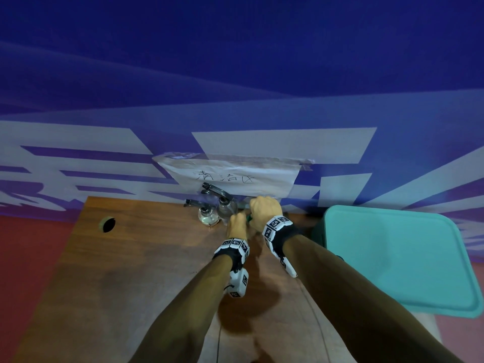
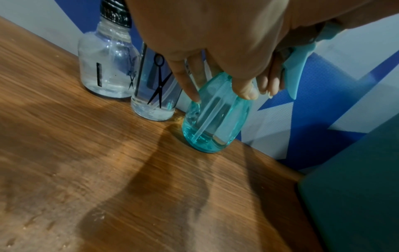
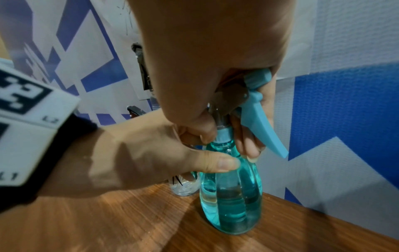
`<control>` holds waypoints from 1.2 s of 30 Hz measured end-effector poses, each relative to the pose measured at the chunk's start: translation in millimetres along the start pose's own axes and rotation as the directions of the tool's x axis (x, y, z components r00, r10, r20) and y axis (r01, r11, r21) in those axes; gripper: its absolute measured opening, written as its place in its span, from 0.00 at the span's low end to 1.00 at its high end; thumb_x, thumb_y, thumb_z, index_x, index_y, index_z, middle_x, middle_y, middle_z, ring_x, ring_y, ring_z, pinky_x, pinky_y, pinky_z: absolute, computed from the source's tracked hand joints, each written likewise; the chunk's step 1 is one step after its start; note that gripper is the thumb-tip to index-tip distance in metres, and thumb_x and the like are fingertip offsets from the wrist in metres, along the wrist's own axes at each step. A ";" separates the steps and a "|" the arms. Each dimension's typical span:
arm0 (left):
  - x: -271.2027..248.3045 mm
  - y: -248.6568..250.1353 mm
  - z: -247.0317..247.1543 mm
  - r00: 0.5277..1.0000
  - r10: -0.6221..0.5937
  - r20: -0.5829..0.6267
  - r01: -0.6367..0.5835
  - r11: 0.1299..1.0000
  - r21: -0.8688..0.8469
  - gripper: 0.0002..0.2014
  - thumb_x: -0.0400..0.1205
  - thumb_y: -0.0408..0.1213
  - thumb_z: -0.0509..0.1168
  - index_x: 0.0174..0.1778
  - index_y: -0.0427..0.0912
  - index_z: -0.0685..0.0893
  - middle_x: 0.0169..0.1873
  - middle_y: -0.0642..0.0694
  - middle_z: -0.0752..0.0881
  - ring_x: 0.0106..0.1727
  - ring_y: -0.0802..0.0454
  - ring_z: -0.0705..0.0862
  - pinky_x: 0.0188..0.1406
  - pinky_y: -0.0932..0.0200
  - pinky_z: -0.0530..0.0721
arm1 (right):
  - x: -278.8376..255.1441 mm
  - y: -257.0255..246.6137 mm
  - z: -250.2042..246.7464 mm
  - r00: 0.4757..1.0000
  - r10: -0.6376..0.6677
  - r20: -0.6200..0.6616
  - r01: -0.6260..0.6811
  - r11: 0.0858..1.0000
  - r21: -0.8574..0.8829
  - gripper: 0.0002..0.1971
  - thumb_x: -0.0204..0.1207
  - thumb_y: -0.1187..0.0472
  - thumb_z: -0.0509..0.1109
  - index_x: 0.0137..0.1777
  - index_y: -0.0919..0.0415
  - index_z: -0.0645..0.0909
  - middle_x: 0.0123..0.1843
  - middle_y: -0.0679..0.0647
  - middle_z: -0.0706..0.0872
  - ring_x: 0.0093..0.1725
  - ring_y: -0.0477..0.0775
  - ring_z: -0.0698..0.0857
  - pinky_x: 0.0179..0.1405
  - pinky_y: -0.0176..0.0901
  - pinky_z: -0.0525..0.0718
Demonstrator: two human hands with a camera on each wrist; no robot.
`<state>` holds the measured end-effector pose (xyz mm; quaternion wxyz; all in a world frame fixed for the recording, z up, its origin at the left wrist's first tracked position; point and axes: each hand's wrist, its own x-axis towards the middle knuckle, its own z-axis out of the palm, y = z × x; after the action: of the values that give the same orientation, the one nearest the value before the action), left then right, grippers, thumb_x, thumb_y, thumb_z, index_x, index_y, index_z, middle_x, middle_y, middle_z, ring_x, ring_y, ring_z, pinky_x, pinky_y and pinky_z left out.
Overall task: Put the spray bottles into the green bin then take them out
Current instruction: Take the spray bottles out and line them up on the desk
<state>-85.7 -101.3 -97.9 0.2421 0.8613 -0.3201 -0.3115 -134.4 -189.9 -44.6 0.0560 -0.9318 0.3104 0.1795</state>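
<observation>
Your right hand [image 3: 215, 68] had its grip wrapped around the teal spray bottle [image 3: 232, 196] at its neck. Your left hand [image 3: 140, 162] pinched its shoulder. It stood upright on the desk [image 2: 108, 170], just beside two clear spray bottles [image 2: 155, 95].

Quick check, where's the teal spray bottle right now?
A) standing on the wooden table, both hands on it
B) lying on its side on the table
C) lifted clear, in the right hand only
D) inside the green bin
A: the teal spray bottle stands upright with its base on the wooden table; the right hand grips its sprayer head and the left hand holds its neck.
</observation>
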 end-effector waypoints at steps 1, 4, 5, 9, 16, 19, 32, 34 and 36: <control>-0.3 0.3 -0.1 1.000 0.001 0.005 -0.001 1.000 0.004 0.16 0.81 0.32 0.65 0.65 0.39 0.84 0.53 0.33 0.85 0.52 0.42 0.79 0.53 0.52 0.77 | -0.1 -0.1 0.0 1.000 0.002 0.003 -0.002 1.000 -0.001 0.12 0.76 0.55 0.70 0.57 0.59 0.83 0.54 0.57 0.88 0.54 0.60 0.87 0.52 0.50 0.87; 0.6 -1.5 1.0 0.999 -0.022 0.034 0.022 1.000 0.013 0.18 0.82 0.32 0.65 0.69 0.39 0.81 0.57 0.33 0.82 0.61 0.38 0.78 0.59 0.51 0.75 | 0.1 -1.1 -1.6 1.000 -0.008 0.014 0.008 1.000 -0.022 0.12 0.77 0.54 0.70 0.58 0.59 0.82 0.54 0.56 0.87 0.54 0.59 0.88 0.51 0.50 0.87; 0.6 -2.3 1.4 0.999 -0.016 0.040 0.016 1.000 0.018 0.19 0.82 0.32 0.65 0.70 0.39 0.80 0.57 0.34 0.81 0.62 0.38 0.78 0.60 0.51 0.75 | -0.1 -1.2 -2.3 1.000 -0.011 0.018 0.012 1.000 -0.026 0.13 0.78 0.54 0.70 0.58 0.58 0.82 0.54 0.56 0.87 0.54 0.58 0.88 0.50 0.50 0.87; -0.7 -0.2 0.3 1.000 -0.018 0.009 0.018 1.000 -0.005 0.16 0.82 0.27 0.64 0.67 0.38 0.83 0.56 0.35 0.85 0.60 0.41 0.82 0.58 0.51 0.78 | -4.7 -0.6 -3.6 0.999 -0.025 0.025 0.026 0.998 -0.065 0.13 0.79 0.54 0.69 0.59 0.59 0.83 0.55 0.56 0.88 0.55 0.58 0.88 0.48 0.49 0.85; 8.4 -0.8 2.2 1.000 -0.018 0.005 0.018 0.998 -0.056 0.10 0.81 0.27 0.67 0.56 0.38 0.86 0.51 0.39 0.90 0.54 0.41 0.89 0.56 0.45 0.87 | -19.4 4.6 -5.9 0.999 0.028 -0.047 -0.026 0.999 0.042 0.15 0.81 0.57 0.68 0.65 0.60 0.78 0.57 0.57 0.89 0.58 0.61 0.87 0.55 0.52 0.82; 2.5 -1.5 2.1 0.999 0.036 0.006 -0.036 0.997 -0.070 0.14 0.77 0.26 0.71 0.58 0.38 0.86 0.51 0.40 0.91 0.53 0.42 0.89 0.55 0.47 0.87 | -34.8 8.4 -8.8 0.986 0.078 -0.144 -0.049 0.979 0.199 0.20 0.80 0.56 0.69 0.70 0.59 0.74 0.61 0.59 0.87 0.60 0.64 0.85 0.59 0.55 0.81; -50.6 -36.0 -44.5 0.982 0.128 -0.138 -0.164 0.941 -0.295 0.16 0.78 0.29 0.73 0.60 0.47 0.86 0.50 0.54 0.88 0.52 0.57 0.88 0.53 0.65 0.86 | -117.0 -23.3 -22.2 0.881 0.279 -0.383 -0.035 0.844 0.535 0.04 0.81 0.54 0.65 0.51 0.53 0.76 0.49 0.53 0.86 0.48 0.58 0.86 0.43 0.48 0.84; -53.6 -38.7 -60.7 0.972 0.142 -0.190 -0.193 0.938 -0.287 0.15 0.77 0.32 0.75 0.57 0.49 0.86 0.47 0.56 0.89 0.49 0.59 0.88 0.53 0.60 0.88 | -122.8 -35.3 -29.1 0.875 0.291 -0.387 -0.025 0.824 0.565 0.03 0.81 0.54 0.65 0.48 0.52 0.76 0.46 0.52 0.86 0.44 0.56 0.86 0.37 0.44 0.79; -56.7 -38.8 -76.6 0.960 0.157 -0.231 -0.220 0.936 -0.275 0.13 0.76 0.32 0.76 0.55 0.47 0.87 0.44 0.56 0.89 0.47 0.59 0.88 0.52 0.58 0.87 | -125.6 -45.2 -37.7 0.870 0.301 -0.391 -0.022 0.815 0.579 0.04 0.81 0.54 0.66 0.46 0.52 0.77 0.43 0.49 0.85 0.41 0.54 0.86 0.35 0.42 0.76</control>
<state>-51.3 -18.5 -47.5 0.4298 0.8075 -0.3242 -0.2409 -189.3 -91.7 36.5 0.2331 -0.8586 0.4336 -0.1433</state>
